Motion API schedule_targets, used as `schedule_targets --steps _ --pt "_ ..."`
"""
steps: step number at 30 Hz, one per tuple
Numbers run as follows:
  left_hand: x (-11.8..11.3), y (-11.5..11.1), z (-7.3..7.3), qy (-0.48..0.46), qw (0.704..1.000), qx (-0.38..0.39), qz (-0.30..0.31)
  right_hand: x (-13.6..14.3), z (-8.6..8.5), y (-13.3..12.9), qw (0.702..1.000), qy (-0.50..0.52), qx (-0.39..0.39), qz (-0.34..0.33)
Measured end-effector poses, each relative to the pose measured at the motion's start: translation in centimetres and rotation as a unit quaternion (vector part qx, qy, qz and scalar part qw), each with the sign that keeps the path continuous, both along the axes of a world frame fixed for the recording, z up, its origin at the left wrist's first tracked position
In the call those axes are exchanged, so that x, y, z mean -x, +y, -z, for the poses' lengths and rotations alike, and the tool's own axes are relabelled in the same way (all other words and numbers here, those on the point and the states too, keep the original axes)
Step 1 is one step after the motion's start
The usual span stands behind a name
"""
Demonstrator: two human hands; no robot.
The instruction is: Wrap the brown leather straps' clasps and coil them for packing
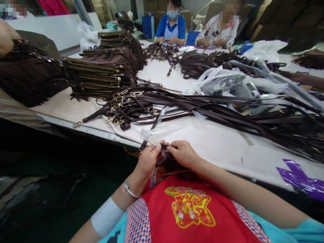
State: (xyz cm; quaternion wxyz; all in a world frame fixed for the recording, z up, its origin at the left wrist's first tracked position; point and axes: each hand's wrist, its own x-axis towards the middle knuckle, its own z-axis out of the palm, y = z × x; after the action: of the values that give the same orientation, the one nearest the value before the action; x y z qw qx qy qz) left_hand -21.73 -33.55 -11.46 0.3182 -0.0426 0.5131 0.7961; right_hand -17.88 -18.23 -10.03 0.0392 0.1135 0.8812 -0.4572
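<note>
At the table's near edge, my left hand [149, 156] pinches a dark brown strap [164, 147] with metal fittings beside its fingers. Close on its right, my right hand [182, 152] has its fingers closed on the same strap. Clear plastic [152, 139] lies against the strap just above my left fingers. The lower part of the strap hangs over the red apron [162, 202] and is partly hidden by my hands. Beyond my hands, a long bundle of brown straps [182, 101] with gold clasps [121, 101] stretches across the table.
Stacked fringed brown pieces [93, 76] stand at the left, with another pile [27, 74] beside them. Plastic bags [222, 82] and purple tape [301, 179] lie on the right. Two people sit across the table [149, 71]. Another person's hand [7, 37] shows at far left.
</note>
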Motion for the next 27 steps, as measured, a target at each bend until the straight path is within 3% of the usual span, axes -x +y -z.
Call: schedule_targets --steps 5,8,10,12,14,17,19,22,27 --pt "0.1 -0.3 -0.1 0.061 0.997 0.013 0.037 0.3 -0.4 -0.2 0.984 -0.022 0.173 0.029" --pt "0.4 -0.7 -0.1 0.172 0.975 0.141 0.02 0.1 -0.8 -0.5 0.979 -0.029 0.183 0.083" --pt "0.4 -1.0 0.1 0.276 0.92 0.277 -0.027 0.0 -0.7 -0.9 0.977 -0.022 0.186 0.1" --pt "0.1 -1.2 0.4 0.361 0.843 0.391 -0.085 0.1 -0.5 -1.4 0.977 -0.013 0.185 0.106" --pt "-0.2 -1.5 0.4 0.434 0.763 0.467 -0.104 0.2 -0.2 -2.0 0.979 0.001 0.175 0.104" --pt "-0.3 -1.8 0.2 0.519 0.67 0.529 -0.042 0.2 0.4 -2.7 0.983 0.03 0.159 0.089" --pt "-0.1 -1.9 0.1 0.533 0.637 0.557 -0.001 0.2 0.7 -3.0 0.985 0.045 0.15 0.075" --pt "0.4 -2.0 0.1 0.519 0.634 0.573 0.02 0.0 1.1 -3.2 0.987 0.052 0.136 0.063" --pt "1.2 -2.2 0.6 0.492 0.706 0.509 0.023 -0.4 1.5 -2.8 0.992 0.049 0.104 0.05"
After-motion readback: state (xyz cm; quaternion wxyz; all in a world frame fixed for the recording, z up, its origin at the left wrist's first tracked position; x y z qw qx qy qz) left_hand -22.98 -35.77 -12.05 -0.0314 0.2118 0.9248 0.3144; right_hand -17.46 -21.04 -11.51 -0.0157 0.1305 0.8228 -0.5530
